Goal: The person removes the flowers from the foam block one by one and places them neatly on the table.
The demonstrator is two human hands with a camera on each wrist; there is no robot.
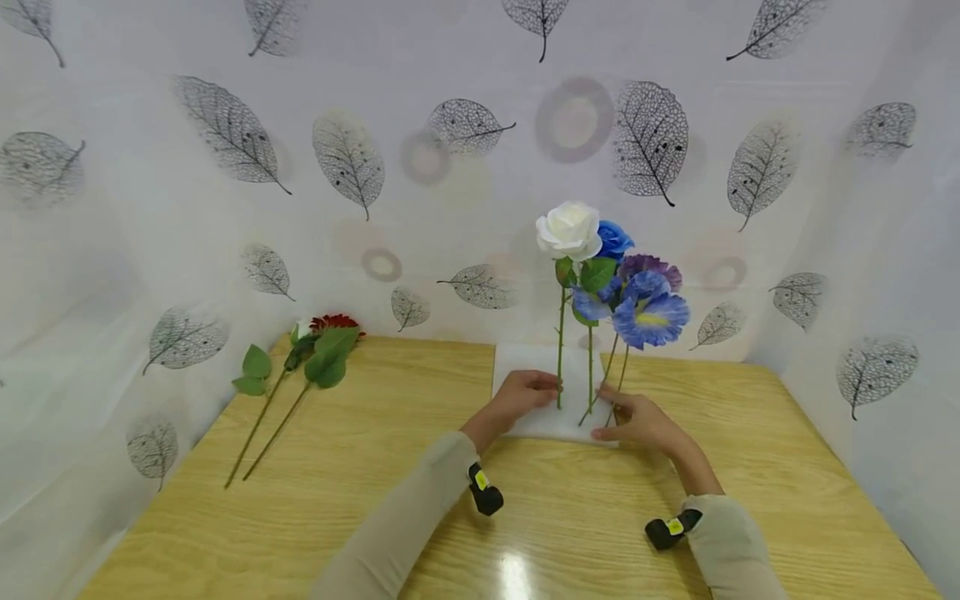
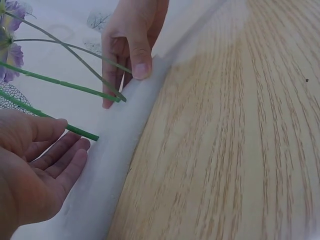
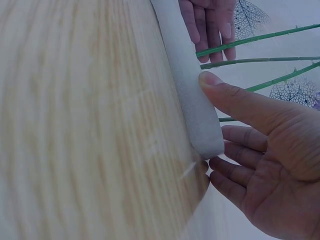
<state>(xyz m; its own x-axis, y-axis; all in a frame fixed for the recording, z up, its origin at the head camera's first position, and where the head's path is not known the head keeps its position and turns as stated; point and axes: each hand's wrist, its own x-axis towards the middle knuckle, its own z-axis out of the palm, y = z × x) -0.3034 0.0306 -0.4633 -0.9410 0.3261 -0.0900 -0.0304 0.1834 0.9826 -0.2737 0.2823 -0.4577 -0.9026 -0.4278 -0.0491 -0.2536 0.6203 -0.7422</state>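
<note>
My left hand [image 1: 528, 394] pinches the lower green stem [image 2: 82, 131] of an upright white rose [image 1: 568, 231]. To the right, a blue rose [image 1: 615, 240], a blue-violet flower [image 1: 651, 310] and a purple flower [image 1: 660, 268] stand on thin stems. Under the stem ends lies a flat white foam-like slab [image 1: 525, 421]. My right hand [image 1: 641, 423] is at the slab's right front corner, its thumb on the front edge, its other fingers at the side. A visible gap separates that thumb from the fingers [image 3: 242, 152], near the right-hand stems.
At the left of the wooden table [image 1: 420, 483] lie a red flower [image 1: 335, 322] and another stem with green leaves [image 1: 255, 367]. A leaf-patterned white curtain [image 1: 465, 208] surrounds the back and sides. Black wrist cameras [image 1: 486, 492] sit on both sleeves.
</note>
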